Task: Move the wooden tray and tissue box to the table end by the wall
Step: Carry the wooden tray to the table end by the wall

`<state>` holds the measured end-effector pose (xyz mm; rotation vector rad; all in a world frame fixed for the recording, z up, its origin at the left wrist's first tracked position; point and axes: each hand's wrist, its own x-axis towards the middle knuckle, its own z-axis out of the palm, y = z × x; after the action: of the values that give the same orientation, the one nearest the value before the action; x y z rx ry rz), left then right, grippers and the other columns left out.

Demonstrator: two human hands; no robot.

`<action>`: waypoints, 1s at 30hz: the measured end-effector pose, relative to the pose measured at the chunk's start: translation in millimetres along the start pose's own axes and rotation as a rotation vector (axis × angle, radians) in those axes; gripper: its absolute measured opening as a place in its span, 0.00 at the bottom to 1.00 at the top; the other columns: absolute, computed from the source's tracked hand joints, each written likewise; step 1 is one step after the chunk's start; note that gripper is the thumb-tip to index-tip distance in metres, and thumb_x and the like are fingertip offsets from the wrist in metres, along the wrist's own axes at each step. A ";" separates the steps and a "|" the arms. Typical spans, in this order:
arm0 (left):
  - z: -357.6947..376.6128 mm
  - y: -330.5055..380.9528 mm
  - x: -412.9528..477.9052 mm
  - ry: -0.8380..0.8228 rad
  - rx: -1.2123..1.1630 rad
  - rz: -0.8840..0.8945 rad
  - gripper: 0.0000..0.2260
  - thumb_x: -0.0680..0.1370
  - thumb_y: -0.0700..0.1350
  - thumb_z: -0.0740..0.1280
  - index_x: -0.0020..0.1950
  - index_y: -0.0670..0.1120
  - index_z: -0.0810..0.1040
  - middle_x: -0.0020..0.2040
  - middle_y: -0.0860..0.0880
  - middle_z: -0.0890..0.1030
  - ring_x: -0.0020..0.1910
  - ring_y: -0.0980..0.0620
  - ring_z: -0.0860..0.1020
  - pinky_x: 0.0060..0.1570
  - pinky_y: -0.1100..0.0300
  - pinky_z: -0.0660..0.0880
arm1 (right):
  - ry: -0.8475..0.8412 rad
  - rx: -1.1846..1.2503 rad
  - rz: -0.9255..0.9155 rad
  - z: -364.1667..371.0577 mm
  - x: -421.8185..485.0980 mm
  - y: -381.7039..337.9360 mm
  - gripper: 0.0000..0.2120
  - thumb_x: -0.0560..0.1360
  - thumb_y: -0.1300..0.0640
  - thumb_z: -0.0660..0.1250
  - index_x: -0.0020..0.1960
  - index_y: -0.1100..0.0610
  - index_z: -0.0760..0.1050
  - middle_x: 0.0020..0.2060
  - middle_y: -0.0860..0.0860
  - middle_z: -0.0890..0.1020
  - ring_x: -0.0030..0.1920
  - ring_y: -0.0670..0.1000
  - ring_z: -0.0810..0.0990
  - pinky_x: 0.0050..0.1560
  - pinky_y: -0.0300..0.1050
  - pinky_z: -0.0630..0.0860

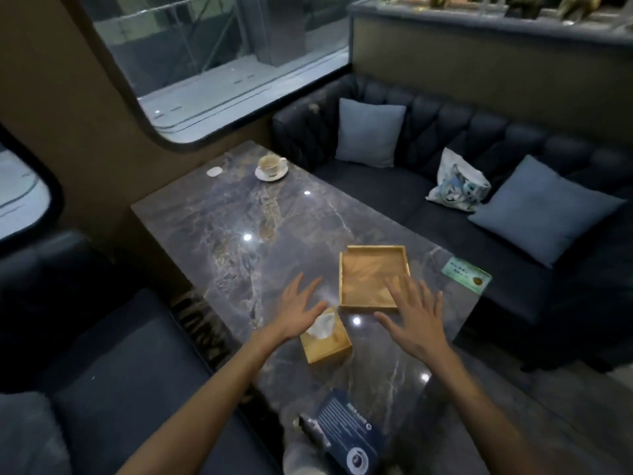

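Note:
A square, shallow wooden tray [370, 272] lies empty on the near right part of the dark marble table [260, 234]. Just left of its near corner stands a small wooden tissue box [329, 344] with a white tissue sticking out of its top. My left hand [299, 311] hovers open over the tissue box's far left side, fingers spread. My right hand [411, 317] is open too, its fingertips over the tray's near right corner. Neither hand holds anything.
At the table's far end by the wall and window stand a white cup on a saucer [271, 168] and a small white item [214, 172]. A green card [466, 273] lies at the right edge, a dark leaflet [349, 430] at the near end. Dark sofas with cushions [370, 137] flank the table.

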<state>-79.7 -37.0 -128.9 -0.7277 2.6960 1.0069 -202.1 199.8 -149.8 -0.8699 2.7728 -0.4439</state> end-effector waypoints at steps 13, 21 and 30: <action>-65.6 -49.8 118.7 -0.172 0.018 0.234 0.23 0.80 0.49 0.60 0.74 0.43 0.64 0.75 0.41 0.67 0.74 0.43 0.65 0.74 0.49 0.60 | 0.033 0.103 0.336 42.2 48.0 -83.0 0.39 0.70 0.26 0.45 0.77 0.41 0.50 0.79 0.51 0.51 0.78 0.58 0.45 0.75 0.65 0.39; -64.0 -32.5 126.8 -0.255 0.031 0.231 0.20 0.81 0.49 0.58 0.72 0.44 0.68 0.72 0.42 0.71 0.71 0.43 0.69 0.71 0.49 0.65 | 0.007 0.147 0.450 35.5 40.8 -62.9 0.37 0.72 0.27 0.47 0.77 0.39 0.49 0.79 0.51 0.51 0.78 0.58 0.45 0.75 0.66 0.41; -52.2 -11.4 144.3 -0.286 0.121 0.277 0.17 0.82 0.47 0.55 0.69 0.43 0.71 0.69 0.42 0.75 0.67 0.44 0.73 0.65 0.53 0.68 | 0.034 0.174 0.452 43.7 79.1 -42.7 0.42 0.68 0.25 0.41 0.77 0.42 0.52 0.78 0.54 0.55 0.78 0.60 0.49 0.74 0.67 0.45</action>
<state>-198.4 -133.9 -142.3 -0.1731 2.6177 0.9118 -231.5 110.6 -184.1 -0.1860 2.7882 -0.6038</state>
